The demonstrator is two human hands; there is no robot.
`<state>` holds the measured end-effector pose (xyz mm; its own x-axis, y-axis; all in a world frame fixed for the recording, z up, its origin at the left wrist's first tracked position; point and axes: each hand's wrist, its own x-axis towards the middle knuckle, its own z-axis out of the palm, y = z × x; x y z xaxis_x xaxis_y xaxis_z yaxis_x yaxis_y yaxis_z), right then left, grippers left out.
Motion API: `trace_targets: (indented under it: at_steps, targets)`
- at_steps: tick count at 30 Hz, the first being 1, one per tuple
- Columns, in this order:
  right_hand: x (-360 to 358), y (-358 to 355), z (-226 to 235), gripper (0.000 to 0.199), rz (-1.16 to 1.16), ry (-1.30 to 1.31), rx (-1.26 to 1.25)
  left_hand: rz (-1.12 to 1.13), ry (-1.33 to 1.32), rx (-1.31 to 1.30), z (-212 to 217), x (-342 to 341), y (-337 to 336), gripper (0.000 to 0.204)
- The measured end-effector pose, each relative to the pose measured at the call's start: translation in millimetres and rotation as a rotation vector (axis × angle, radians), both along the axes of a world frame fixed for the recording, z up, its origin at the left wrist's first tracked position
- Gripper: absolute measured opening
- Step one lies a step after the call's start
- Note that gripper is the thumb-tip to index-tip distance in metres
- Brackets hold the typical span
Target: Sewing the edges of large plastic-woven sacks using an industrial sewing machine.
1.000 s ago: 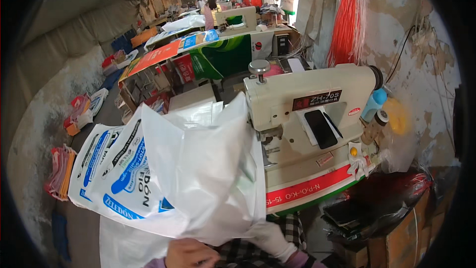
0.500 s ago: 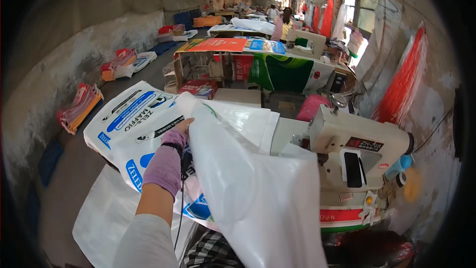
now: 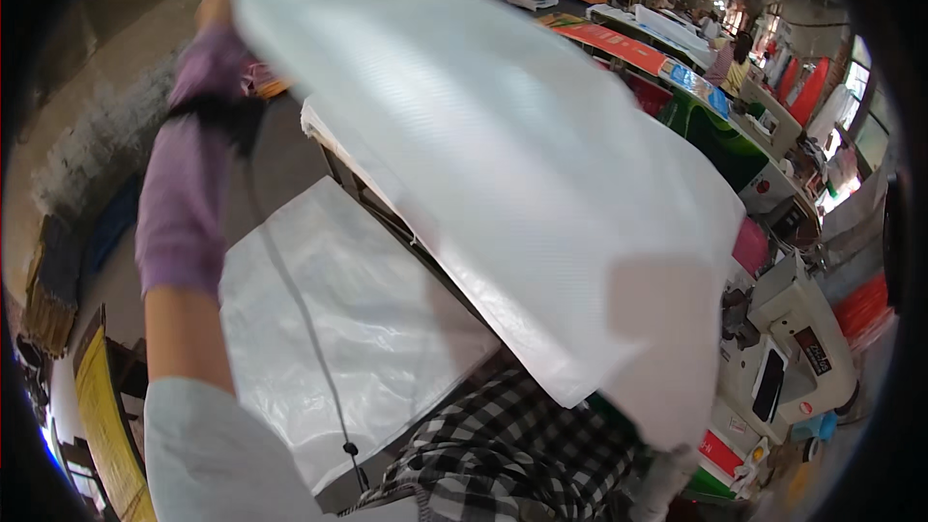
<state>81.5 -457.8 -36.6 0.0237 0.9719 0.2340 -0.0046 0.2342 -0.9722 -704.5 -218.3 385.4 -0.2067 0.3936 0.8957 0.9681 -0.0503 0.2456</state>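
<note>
My left hand (image 3: 218,2), raised at the upper left, is closed on the edge of a large white woven plastic sack (image 3: 503,145). A purple knitted sleeve and a black band cover that wrist. Stretched slantwise, the sack spans the middle of the view, its far edge smeared by motion. By the sack's lower right corner, a blurred greyish shape seems to be my right hand (image 3: 677,464); its fingers cannot be made out. Beneath the lifted sack shows the edge of a stack of white sacks (image 3: 512,329). Another white sack (image 3: 338,319) hangs or lies left of that stack, beside my lap.
A sewing machine (image 3: 802,329) stands at the right with a dark phone (image 3: 769,384) on it. A thin black cord (image 3: 307,304) hangs by my left arm. Farther off are a covered table (image 3: 619,46), a person (image 3: 735,58) and red strands (image 3: 812,92) by the wall.
My left hand has swung up and left, drawing the white sack across the printed sacks, which it now hides. The whole view has tilted and turned left.
</note>
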Motion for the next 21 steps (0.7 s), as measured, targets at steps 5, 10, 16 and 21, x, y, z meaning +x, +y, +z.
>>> trace_targets:
  at_steps: [5, 10, 16, 21]
  targets:
    - [-230, 5, 44, 0.032, 1.116, -0.453, 0.440, -0.516, -0.863, 0.237, -271, 162, -302, 0.043]
    - [-241, 33, 3, 0.013, 0.732, -0.705, 0.530, -0.637, -1.273, 0.128, -330, 164, -344, 0.047]
    - [-229, 136, 67, 0.058, -0.068, -0.999, 0.286, -0.264, -1.013, -0.078, -348, 55, -367, 0.038]
    - [-291, 180, 24, 0.033, 0.285, -0.979, 0.414, 0.375, -0.712, -0.479, -439, -131, -521, 0.031]
